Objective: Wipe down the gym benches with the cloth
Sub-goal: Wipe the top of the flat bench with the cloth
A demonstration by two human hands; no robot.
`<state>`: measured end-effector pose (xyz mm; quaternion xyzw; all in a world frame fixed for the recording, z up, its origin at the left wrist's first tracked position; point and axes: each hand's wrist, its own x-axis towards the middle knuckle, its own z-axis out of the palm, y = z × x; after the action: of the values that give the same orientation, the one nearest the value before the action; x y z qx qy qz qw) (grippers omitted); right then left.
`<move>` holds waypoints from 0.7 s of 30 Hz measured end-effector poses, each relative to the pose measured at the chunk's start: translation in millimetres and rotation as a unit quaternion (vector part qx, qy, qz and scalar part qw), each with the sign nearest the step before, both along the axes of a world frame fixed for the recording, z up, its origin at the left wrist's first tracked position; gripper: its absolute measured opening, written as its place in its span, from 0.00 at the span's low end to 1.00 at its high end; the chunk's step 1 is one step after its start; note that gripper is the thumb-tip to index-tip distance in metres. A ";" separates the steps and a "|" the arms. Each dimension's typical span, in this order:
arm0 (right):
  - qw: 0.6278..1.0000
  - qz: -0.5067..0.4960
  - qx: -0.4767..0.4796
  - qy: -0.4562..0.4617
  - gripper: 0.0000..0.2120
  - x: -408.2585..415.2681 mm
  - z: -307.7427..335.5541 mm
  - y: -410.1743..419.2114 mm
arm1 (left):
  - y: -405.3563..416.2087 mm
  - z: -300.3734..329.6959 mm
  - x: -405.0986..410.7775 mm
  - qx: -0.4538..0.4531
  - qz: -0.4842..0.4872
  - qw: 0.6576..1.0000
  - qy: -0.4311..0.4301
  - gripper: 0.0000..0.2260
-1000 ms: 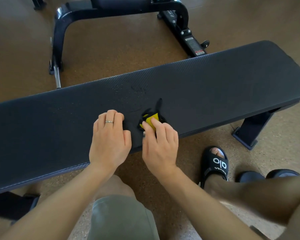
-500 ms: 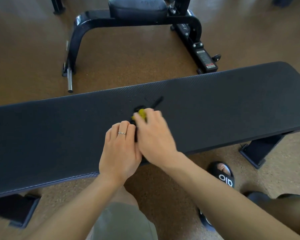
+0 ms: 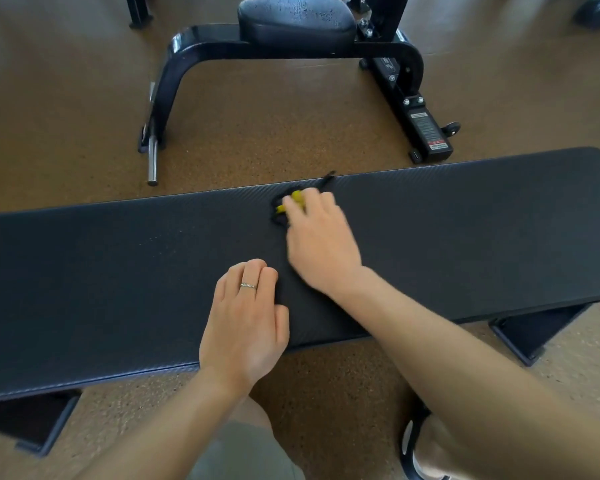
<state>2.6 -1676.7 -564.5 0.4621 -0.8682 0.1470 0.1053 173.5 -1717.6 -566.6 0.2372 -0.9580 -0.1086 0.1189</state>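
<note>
The right hand (image 3: 321, 244) presses a bunched black-and-yellow cloth (image 3: 293, 202) against the flat bench's (image 3: 118, 271) far edge, fingers curled over it, likely to scrub. The left hand (image 3: 245, 327) lies flat near the front edge, fingers together, apparently bracing. The pad looks finely textured, matte vinyl.

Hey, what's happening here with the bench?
A person is wiping a long black flat bench with a small black and yellow cloth. The right hand has the cloth under its fingers near the far edge of the pad, blurred as if mid-stroke. The left hand rests on the near part of the pad, a ring on one finger, holding nothing. A second padded bench stands behind on the brown floor.
</note>
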 end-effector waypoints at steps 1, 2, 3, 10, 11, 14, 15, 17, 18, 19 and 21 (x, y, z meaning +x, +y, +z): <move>0.999 0.033 -0.004 -0.012 0.20 10.0 0.6 -7.1 | -0.1 -0.1 -0.1 -0.003 0.000 1.000 -0.003 0.12; 0.998 0.056 -0.011 -0.021 0.20 14.6 0.5 -11.6 | 0.0 -0.3 0.0 -0.005 0.000 1.000 -0.006 0.13; 0.997 0.077 -0.017 -0.026 0.20 12.9 0.9 -13.0 | 0.1 -0.4 0.4 -0.008 -0.001 1.000 -0.008 0.13; 0.995 -0.096 0.019 0.002 0.16 -113.9 5.8 21.1 | -0.1 1.1 0.4 -0.003 -0.003 1.000 0.005 0.13; 0.989 -0.145 0.028 -0.008 0.16 -118.2 7.7 23.4 | 0.4 1.1 0.3 -0.003 -0.005 1.000 0.007 0.13; 0.988 -0.155 0.019 -0.015 0.18 -88.0 15.0 -4.6 | 0.5 1.3 0.2 -0.011 -0.011 1.000 0.007 0.13; 0.992 -0.124 0.025 -0.017 0.19 -72.4 16.6 -22.0 | 0.0 1.5 0.0 -0.014 -0.012 1.000 0.006 0.13; 0.998 -0.049 0.026 -0.019 0.19 -42.8 18.5 -55.9 | 0.2 2.4 0.3 -0.013 -0.014 1.000 0.005 0.12; 0.999 -0.019 0.023 -0.024 0.19 -31.4 18.7 -69.5 | 0.3 2.6 0.4 -0.013 -0.016 1.000 0.007 0.12; 0.999 0.005 0.019 -0.033 0.18 -24.2 18.0 -78.8 | 0.2 2.3 0.4 -0.015 -0.017 1.000 0.008 0.13; 0.998 0.049 0.011 -0.042 0.17 -22.3 14.5 -83.3 | -0.2 1.2 0.1 -0.019 -0.019 1.000 0.008 0.13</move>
<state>-19.7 -1760.0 -550.0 0.4988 -0.8495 0.1622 0.0563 173.6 -1717.9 -565.3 0.2152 -0.9633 -0.0944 0.1294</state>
